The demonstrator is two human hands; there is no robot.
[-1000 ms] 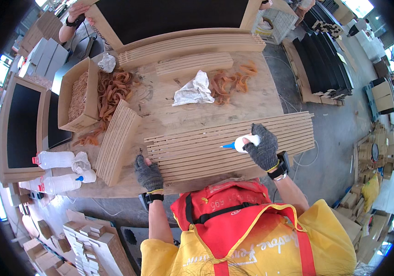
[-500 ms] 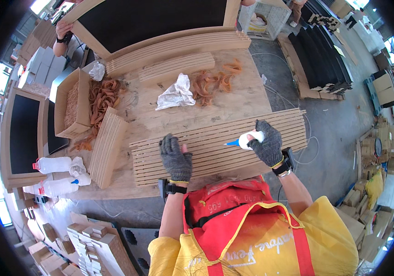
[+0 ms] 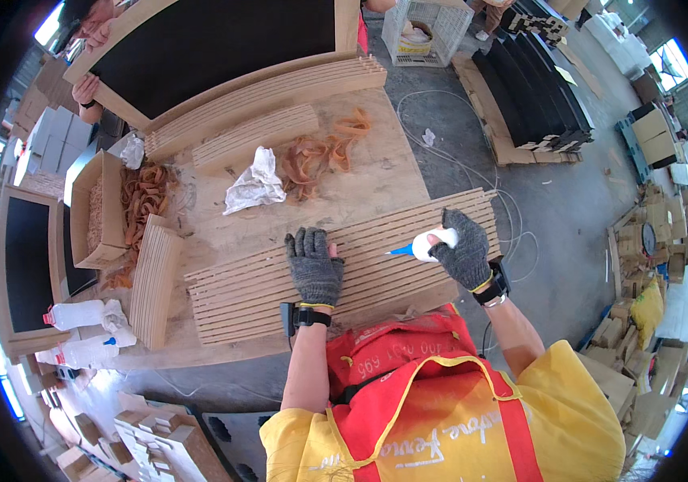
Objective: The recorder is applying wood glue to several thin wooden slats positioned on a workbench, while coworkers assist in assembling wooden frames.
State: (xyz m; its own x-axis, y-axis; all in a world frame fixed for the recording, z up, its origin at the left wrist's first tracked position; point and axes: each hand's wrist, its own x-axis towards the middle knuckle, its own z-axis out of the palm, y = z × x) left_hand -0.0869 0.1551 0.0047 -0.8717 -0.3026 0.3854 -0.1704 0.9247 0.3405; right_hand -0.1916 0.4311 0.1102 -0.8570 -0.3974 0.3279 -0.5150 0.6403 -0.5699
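One change stands out: we see the left hand (image 3: 316,269), outstretched and pinching nothing, shifted inward from the end of the wooden strips (image 3: 376,281) on the table (image 3: 360,185), probably steadying them, while the right hand (image 3: 466,251) clasps a white bottle (image 3: 422,248) above them.

The left hand (image 3: 316,269), gloved in grey knit, lies palm down, fingers pointing far. The right hand (image 3: 466,251), gloved alike, is curled; both forearms (image 3: 308,365) extend from near.

The right hand (image 3: 466,257) holds a bottle (image 3: 422,247) over wooden strips (image 3: 384,277).
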